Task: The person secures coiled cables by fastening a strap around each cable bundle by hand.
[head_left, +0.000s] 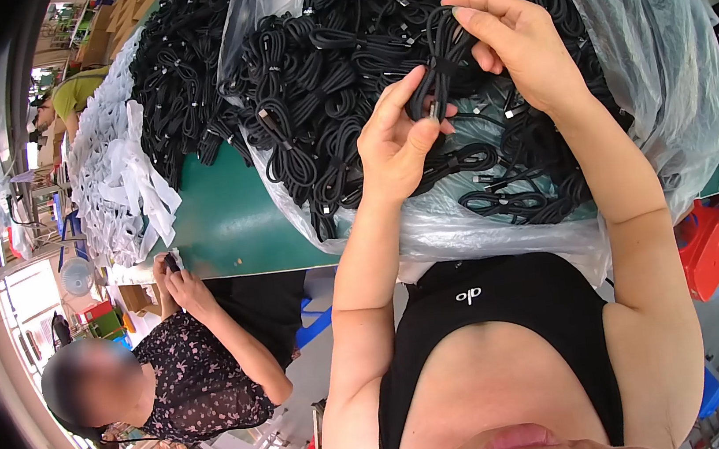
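A coiled black cable point(445, 64), gathered at its middle, is held up over a heap of similar bundles. My left hand point(398, 151) has its fingers and thumb closed around the lower end, beside a metal connector point(435, 111). At the upper end of the coil, my right hand point(525, 39) pinches the loop between thumb and fingers. Beneath both hands, the heap of black cable bundles point(334, 77) lies in a large clear plastic bag point(651, 58) spread open on a green table point(225, 209).
More black cables point(183, 76) pile up to the left of the bag, beside a heap of whitish strips or small bags point(117, 155). A co-worker point(207, 366) stands at the left, holding a small dark item at the table edge. Red stools point(708, 247) stand at the right.
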Demonstrator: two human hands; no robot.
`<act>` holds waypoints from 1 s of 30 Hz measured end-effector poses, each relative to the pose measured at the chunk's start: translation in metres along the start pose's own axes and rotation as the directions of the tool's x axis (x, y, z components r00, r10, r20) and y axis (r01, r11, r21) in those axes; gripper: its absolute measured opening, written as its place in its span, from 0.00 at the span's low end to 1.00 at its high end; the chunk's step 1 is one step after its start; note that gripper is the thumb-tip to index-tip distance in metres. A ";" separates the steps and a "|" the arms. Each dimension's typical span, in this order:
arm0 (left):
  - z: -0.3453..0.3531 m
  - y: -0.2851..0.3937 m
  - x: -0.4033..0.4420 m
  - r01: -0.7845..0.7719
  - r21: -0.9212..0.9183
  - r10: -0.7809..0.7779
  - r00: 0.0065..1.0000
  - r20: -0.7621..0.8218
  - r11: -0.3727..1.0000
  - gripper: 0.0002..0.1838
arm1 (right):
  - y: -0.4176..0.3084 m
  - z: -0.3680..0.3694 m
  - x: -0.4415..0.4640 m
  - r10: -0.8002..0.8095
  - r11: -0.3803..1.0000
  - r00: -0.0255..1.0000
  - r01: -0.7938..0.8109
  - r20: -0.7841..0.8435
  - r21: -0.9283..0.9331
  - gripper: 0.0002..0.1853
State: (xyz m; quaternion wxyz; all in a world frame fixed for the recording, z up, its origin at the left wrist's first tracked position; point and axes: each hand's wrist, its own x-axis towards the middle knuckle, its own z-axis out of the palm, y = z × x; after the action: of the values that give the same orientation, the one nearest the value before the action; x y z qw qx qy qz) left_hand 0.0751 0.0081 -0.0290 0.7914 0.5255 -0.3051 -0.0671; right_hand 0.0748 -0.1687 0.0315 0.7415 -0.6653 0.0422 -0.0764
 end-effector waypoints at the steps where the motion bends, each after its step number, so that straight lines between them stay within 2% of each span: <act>1: 0.001 0.002 -0.001 0.013 0.077 -0.009 0.999 -0.047 0.997 0.23 | 0.001 0.000 0.000 0.000 1.000 1.000 0.000 0.003 0.008 0.15; 3: 0.004 0.006 -0.003 0.051 0.228 -0.018 0.989 -0.144 0.972 0.19 | 0.004 0.001 -0.001 -0.015 1.000 1.000 0.014 0.019 0.027 0.15; 6: 0.004 0.007 -0.002 0.094 0.213 -0.050 0.977 -0.206 0.973 0.17 | 0.004 0.002 -0.002 -0.038 0.998 0.997 0.034 0.071 0.054 0.14; 9: -0.005 0.005 -0.001 0.129 0.027 -0.125 0.986 -0.109 0.991 0.18 | -0.002 0.001 -0.002 -0.024 1.000 0.991 0.022 0.131 0.016 0.14; 10: -0.005 0.006 0.000 0.164 -0.094 -0.171 0.982 -0.075 0.982 0.18 | -0.005 0.001 -0.004 -0.022 0.999 0.989 0.026 0.148 -0.023 0.14; 12: -0.003 0.009 0.002 0.230 -0.323 -0.240 0.971 0.008 0.918 0.20 | -0.009 0.002 -0.004 -0.043 0.996 0.989 0.053 0.140 -0.069 0.14; 14: -0.003 0.012 0.001 0.320 -0.425 -0.286 0.947 0.143 0.847 0.23 | -0.008 0.003 -0.006 -0.077 0.993 0.993 0.084 0.092 -0.077 0.14; 16: -0.007 0.012 -0.002 0.462 -0.474 -0.370 0.886 0.279 0.750 0.24 | -0.013 0.004 -0.011 -0.084 0.995 0.992 0.089 0.090 -0.049 0.14; 19: -0.015 0.015 0.000 0.497 -0.413 -0.388 0.863 0.323 0.763 0.24 | -0.008 0.005 -0.015 -0.190 0.977 0.976 0.198 0.105 -0.074 0.13; 20: -0.018 0.017 0.000 0.505 -0.386 -0.395 0.857 0.331 0.772 0.24 | -0.008 0.005 -0.014 -0.153 0.984 0.981 0.163 0.115 -0.076 0.14; 22: -0.020 0.018 0.000 0.458 -0.385 -0.382 0.887 0.260 0.801 0.23 | -0.010 0.004 -0.013 -0.079 0.993 0.988 0.090 0.136 -0.080 0.15; 24: -0.023 0.016 0.000 0.391 -0.445 -0.339 0.920 0.195 0.806 0.23 | -0.004 0.004 -0.009 -0.200 0.974 0.976 0.207 0.082 -0.093 0.17; 25: -0.021 0.019 0.001 0.290 -0.494 -0.281 0.955 0.094 0.820 0.22 | -0.002 0.003 -0.005 -0.260 0.959 0.964 0.264 0.054 -0.101 0.18; 26: -0.028 0.017 0.004 0.206 -0.539 -0.204 0.977 0.063 0.817 0.23 | 0.000 0.000 -0.002 -0.258 0.961 0.966 0.260 0.029 -0.091 0.19; 28: -0.033 0.015 0.008 -0.036 -0.662 -0.100 0.981 -0.167 0.748 0.26 | 0.001 -0.002 0.001 -0.236 0.965 0.972 0.232 -0.016 -0.124 0.18; 30: -0.042 0.018 0.012 -0.181 -0.850 -0.104 0.959 -0.264 0.494 0.34 | 0.005 0.000 0.001 -0.229 0.960 0.973 0.223 -0.017 -0.172 0.17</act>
State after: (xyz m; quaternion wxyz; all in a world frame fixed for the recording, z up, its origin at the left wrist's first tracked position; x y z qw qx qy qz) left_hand 0.1042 0.0438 -0.0196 0.9835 0.0531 -0.1263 -0.1182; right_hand 0.0764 -0.1685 0.0262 0.6680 -0.7246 -0.0143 -0.1688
